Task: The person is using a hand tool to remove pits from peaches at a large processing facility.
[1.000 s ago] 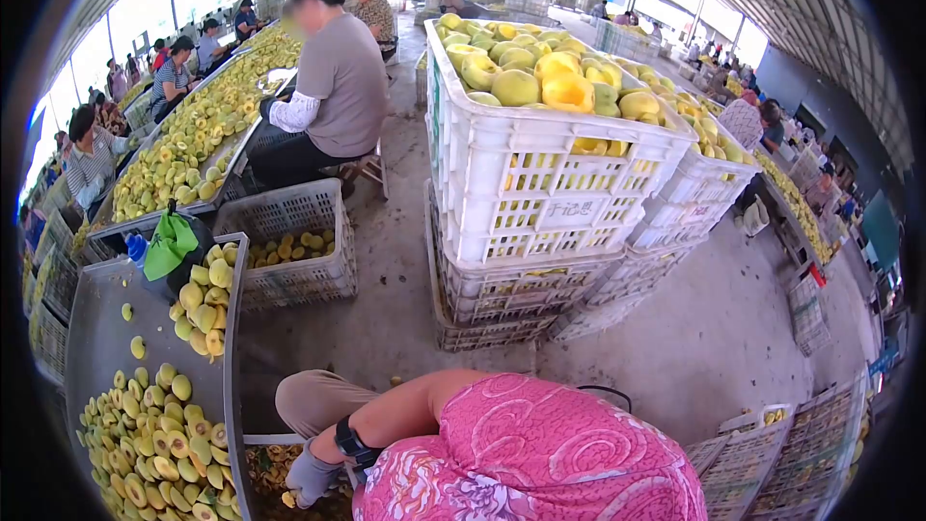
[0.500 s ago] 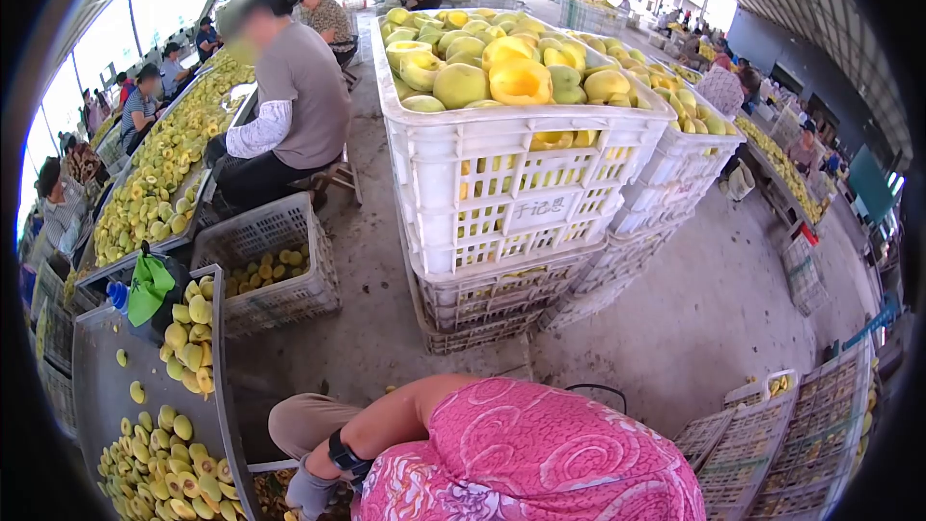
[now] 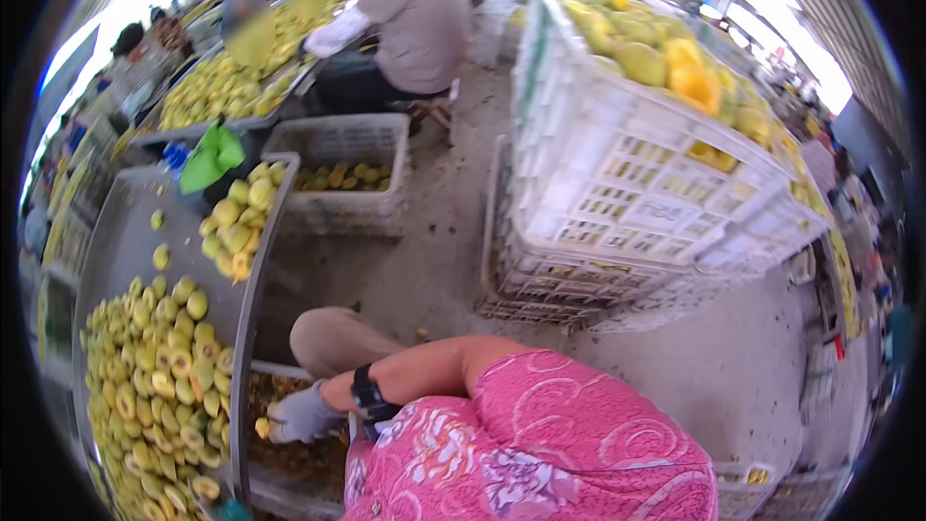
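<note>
My right hand (image 3: 301,415), in a grey glove with a black band at the wrist, hangs over a bin of brown and orange scraps (image 3: 294,458). Its fingers are closed on a small yellow fruit piece (image 3: 262,427). Left of it, a metal tray (image 3: 130,222) holds a large heap of cut yellow-green fruit (image 3: 159,376) and a smaller pile (image 3: 239,222) by its right rim. A small teal item (image 3: 231,510), too cut off to make out, shows at the bottom edge. My left hand does not show.
Stacked white crates (image 3: 617,183) full of fruit stand at the upper right. A grey crate (image 3: 347,207) with fruit sits behind the tray, near a seated co-worker (image 3: 415,24). A green bag (image 3: 212,156) lies at the tray's far end. More crates (image 3: 743,497) are at the lower right.
The view has swung left and down, so the tray and crates appear farther right or higher. My right hand, mostly cut off earlier, now shows over the scrap bin.
</note>
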### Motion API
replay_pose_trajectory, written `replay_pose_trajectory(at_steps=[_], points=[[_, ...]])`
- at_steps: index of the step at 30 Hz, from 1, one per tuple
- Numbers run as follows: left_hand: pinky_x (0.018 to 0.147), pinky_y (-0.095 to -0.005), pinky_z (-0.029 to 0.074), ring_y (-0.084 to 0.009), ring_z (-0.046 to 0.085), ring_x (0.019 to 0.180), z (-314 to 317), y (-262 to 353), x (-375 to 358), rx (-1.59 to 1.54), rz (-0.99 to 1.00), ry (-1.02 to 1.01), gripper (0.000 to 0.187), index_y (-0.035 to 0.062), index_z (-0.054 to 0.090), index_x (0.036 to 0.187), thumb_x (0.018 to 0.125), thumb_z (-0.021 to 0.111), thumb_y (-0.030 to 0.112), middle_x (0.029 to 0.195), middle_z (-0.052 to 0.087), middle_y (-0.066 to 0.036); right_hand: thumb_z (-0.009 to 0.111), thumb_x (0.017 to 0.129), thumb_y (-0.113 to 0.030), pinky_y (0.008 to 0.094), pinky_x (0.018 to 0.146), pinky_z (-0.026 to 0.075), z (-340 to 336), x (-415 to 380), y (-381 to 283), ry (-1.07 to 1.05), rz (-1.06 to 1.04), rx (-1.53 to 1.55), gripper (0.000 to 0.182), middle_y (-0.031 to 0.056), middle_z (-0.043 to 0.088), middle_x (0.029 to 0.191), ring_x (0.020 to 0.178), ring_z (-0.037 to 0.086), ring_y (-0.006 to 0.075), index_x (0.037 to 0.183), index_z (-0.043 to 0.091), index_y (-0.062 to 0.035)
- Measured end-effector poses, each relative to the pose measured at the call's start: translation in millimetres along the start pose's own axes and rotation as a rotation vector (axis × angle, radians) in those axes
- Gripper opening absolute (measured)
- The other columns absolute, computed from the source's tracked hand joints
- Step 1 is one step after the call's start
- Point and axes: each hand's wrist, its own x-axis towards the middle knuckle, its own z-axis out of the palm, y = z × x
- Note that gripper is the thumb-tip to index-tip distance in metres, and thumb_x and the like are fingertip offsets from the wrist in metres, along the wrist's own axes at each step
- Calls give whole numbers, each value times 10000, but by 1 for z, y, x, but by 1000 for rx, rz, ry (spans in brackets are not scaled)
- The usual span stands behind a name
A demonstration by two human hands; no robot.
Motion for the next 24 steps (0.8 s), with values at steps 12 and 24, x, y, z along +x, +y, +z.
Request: replay_pose_trajectory(at_steps=[12,24], points=[[934,-452,481,-282,587,1055,162,-29,9,-762,141,280,381,3,539,1169,988,381,299,1111,606,-145,436,988,-337,260,337,381,37,45,1,-34,-166,252,291,26,507,655,418,465,100,1019,505,-55],[962,-383,453,-235,549,1094,185,-56,2,-70,179,232,363,10,519,1264,960,431,188,1189,571,-121,429,946,-412,370,451,464,33,28,2,170,-233,-9,387,121,618,700,505,591,223,948,546,-43]])
